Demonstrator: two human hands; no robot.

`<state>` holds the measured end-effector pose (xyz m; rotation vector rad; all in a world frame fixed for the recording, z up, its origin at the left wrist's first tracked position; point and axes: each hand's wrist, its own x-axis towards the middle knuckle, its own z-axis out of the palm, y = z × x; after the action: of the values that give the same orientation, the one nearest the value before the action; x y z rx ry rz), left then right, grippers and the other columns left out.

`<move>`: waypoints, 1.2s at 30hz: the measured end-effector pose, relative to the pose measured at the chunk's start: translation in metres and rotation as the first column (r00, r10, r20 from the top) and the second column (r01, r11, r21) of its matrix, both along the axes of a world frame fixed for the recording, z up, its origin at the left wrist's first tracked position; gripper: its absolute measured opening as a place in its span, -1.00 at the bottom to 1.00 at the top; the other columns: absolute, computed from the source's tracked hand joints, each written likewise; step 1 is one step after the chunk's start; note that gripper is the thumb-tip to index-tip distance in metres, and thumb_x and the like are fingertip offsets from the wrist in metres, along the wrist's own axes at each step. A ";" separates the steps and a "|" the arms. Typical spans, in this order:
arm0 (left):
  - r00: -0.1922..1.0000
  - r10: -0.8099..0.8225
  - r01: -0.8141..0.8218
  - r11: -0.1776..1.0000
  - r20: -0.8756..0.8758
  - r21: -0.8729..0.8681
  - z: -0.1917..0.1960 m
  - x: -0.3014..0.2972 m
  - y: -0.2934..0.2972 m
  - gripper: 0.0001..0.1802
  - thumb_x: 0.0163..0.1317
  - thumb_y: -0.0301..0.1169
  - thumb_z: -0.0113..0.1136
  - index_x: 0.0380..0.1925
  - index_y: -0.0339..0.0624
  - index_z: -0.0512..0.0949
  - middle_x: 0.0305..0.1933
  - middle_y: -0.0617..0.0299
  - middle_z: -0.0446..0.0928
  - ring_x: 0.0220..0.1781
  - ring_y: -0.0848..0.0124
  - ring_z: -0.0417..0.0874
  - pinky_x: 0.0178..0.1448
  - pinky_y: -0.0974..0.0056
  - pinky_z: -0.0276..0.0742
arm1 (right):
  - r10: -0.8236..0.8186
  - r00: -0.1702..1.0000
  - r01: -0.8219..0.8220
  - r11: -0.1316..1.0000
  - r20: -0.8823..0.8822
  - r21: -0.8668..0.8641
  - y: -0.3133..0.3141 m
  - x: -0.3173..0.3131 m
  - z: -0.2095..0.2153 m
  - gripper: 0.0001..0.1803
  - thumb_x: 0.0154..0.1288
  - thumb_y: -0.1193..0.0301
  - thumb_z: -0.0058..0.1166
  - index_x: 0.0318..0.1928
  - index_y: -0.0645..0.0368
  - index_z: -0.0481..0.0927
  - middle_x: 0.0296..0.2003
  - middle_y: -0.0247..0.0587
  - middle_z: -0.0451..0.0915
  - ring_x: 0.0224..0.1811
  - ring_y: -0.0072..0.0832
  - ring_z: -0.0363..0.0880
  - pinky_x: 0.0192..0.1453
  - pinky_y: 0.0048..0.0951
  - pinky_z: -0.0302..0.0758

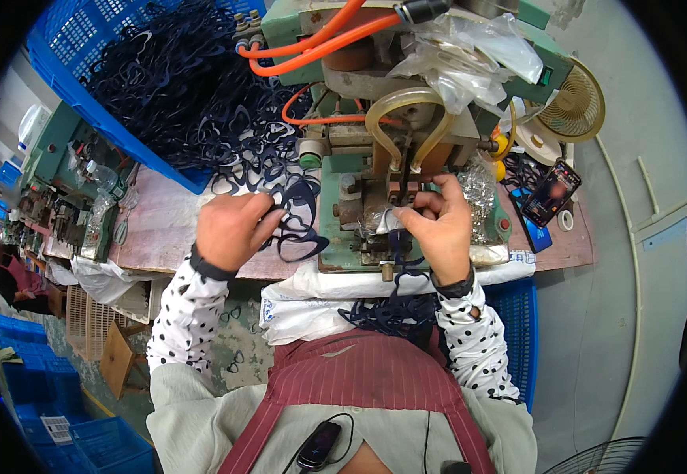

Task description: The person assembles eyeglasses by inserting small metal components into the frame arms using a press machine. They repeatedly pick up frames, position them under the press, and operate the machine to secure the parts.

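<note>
My left hand (pixel 231 231) is closed at the edge of the bench, thumb and forefinger pinched at the rim of a flat dark-blue loop (pixel 300 201). Another dark-blue loop (pixel 304 248) lies just below it. At the small green press (pixel 335 257), my right hand (pixel 443 227) has its thumb and forefinger brought together beside the tooling. Under those fingertips a dark-blue loop (pixel 399 246) hangs at the front of the press; its upper part is hidden by the fingers and the metal. Two bent clear tubes (pixel 391 130) come down to the press head above my right hand.
A blue crate (pixel 82 103) at the far left spills a heap of dark-blue loops (pixel 193 87) onto the bench. Shiny small parts (pixel 481 197), a lit phone (pixel 552 193) and a small fan (pixel 572 99) stand right. More loops (pixel 395 314) lie on white sacking (pixel 300 312) before me.
</note>
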<state>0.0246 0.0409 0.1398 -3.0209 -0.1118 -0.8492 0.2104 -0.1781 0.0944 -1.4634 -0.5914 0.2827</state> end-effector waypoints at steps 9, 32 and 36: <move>0.675 -0.728 0.734 0.648 0.117 -0.202 0.040 -0.015 -0.050 -0.72 0.06 -0.29 0.41 -0.42 -0.11 0.47 -0.10 0.15 0.67 -0.12 0.27 0.72 0.04 0.15 0.59 | -0.092 0.985 0.087 0.996 0.148 0.038 -0.007 0.011 -0.010 -0.51 0.07 0.57 0.26 0.04 0.31 0.43 -0.36 -0.24 0.66 -0.42 -0.68 0.45 -0.30 -0.64 0.41; 0.816 -0.367 0.434 0.899 0.447 -0.054 -0.065 0.051 -0.146 -0.78 0.03 -0.46 0.42 -0.42 -0.27 0.53 -0.06 0.00 0.64 -0.08 0.15 0.73 0.04 0.11 0.68 | -0.355 0.908 0.384 0.917 0.223 -0.108 -0.080 0.074 -0.050 -0.77 0.25 0.53 0.19 -0.08 0.29 0.58 -0.33 -0.30 0.59 -0.30 -0.61 0.52 -0.18 -0.57 0.46; 0.827 -0.322 0.461 0.858 0.461 -0.227 -0.077 0.053 -0.144 -0.74 0.00 -0.42 0.45 -0.38 -0.30 0.57 -0.05 0.04 0.64 -0.06 0.19 0.73 0.04 0.14 0.69 | -0.378 0.881 0.415 0.907 0.285 -0.078 -0.084 0.075 -0.048 -0.78 0.26 0.51 0.18 -0.08 0.29 0.58 -0.32 -0.26 0.62 -0.28 -0.58 0.55 -0.16 -0.55 0.48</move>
<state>0.0778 -0.1036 0.0628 -3.1564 0.4475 -1.6538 0.2857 -0.2623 0.0460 -1.7330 -0.4733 -0.2045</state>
